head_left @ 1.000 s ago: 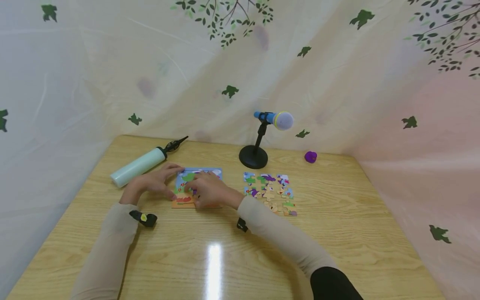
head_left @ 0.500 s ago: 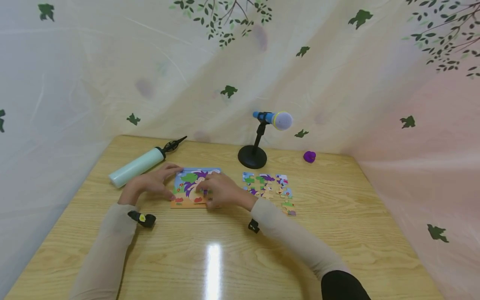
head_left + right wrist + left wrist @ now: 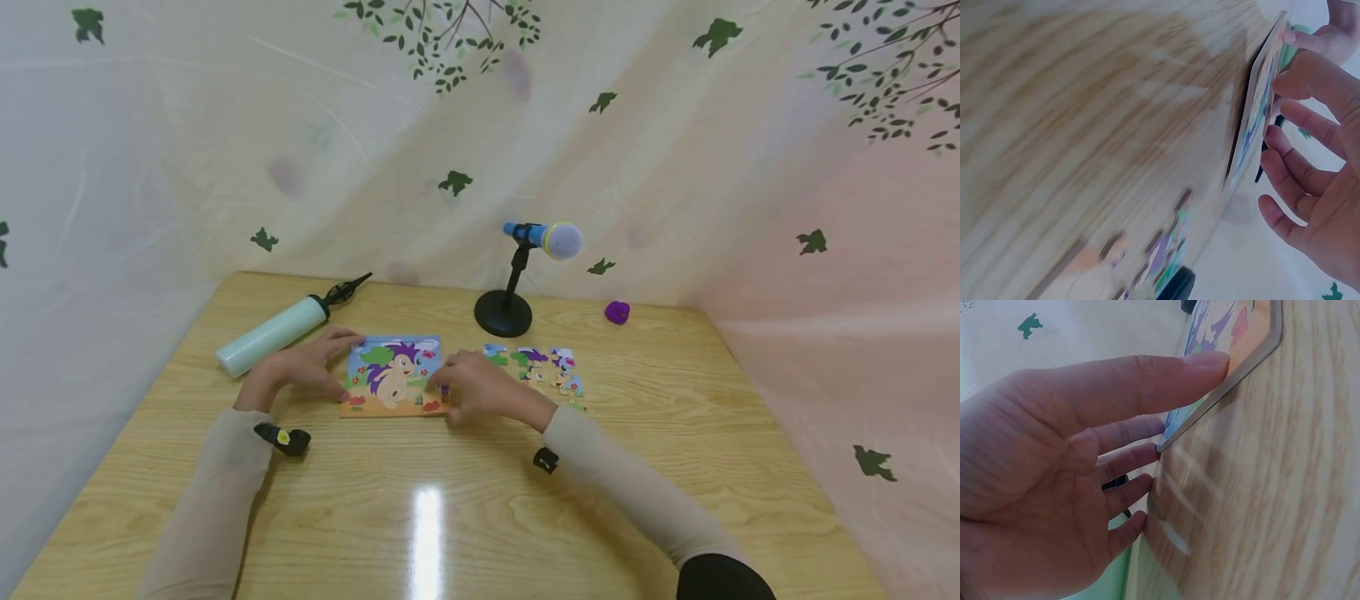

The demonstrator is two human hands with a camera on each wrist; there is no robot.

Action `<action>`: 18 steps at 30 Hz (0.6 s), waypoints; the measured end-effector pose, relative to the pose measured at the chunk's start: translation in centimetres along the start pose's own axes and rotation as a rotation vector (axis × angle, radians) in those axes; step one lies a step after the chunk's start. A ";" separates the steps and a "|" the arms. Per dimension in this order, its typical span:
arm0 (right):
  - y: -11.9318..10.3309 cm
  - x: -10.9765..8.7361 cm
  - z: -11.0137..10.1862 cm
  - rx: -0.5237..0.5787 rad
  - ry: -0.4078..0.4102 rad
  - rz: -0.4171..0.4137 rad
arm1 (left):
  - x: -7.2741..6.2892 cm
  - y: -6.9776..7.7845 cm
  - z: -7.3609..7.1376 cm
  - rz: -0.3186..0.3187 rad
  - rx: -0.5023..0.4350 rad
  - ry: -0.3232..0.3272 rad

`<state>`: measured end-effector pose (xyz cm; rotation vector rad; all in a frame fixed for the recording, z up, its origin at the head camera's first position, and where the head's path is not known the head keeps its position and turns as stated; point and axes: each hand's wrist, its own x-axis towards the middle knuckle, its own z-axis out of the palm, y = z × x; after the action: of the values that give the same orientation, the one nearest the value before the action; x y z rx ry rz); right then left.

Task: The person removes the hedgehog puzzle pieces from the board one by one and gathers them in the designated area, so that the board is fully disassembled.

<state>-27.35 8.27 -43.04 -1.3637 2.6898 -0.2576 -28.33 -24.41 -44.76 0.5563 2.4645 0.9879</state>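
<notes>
A rectangular puzzle board [image 3: 358, 411] with a purple-quilled hedgehog picture lies in front of the person. At its left side rests the left hand [image 3: 311, 367]; in the left wrist view the thumb [image 3: 1207, 359] lies over the board's edge while the other fingertips touch the edge or sit close beside it. The right hand [image 3: 483, 387] pinches a puzzle piece [image 3: 432, 407], orange with a red patch, over the board's lower right corner. Much of that piece is hidden by the fingers. Several loose puzzle pieces [image 3: 564, 364] lie right of the board, partly behind the right hand and wrist.
A pale green hand pump [image 3: 276, 333] with a black nozzle lies at the back left. Behind the pieces stands a toy microphone [image 3: 561, 241] on a black round-based stand [image 3: 502, 315]. A small purple object [image 3: 617, 312] sits at the back right, near the printed curtain.
The right hand has slid rightward across the board with the puzzle piece, from the lower left to the lower right corner, uncovering the hedgehog picture. The left hand stays at the board's left edge.
</notes>
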 end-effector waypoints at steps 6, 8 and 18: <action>0.8 -2.3 -0.6 0.060 0.002 0.050 | -0.2 0.2 0.0 -0.001 0.012 0.001; 1.1 -3.1 -0.6 0.069 0.009 0.057 | -0.2 0.2 0.0 -0.002 0.013 0.002; 2.4 -5.6 -0.5 0.074 0.034 0.055 | -0.1 0.4 0.1 -0.002 0.016 0.001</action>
<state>-26.01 14.27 -42.92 -1.2745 2.7112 -0.3735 -28.09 -24.18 -44.52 0.5592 2.4753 0.9685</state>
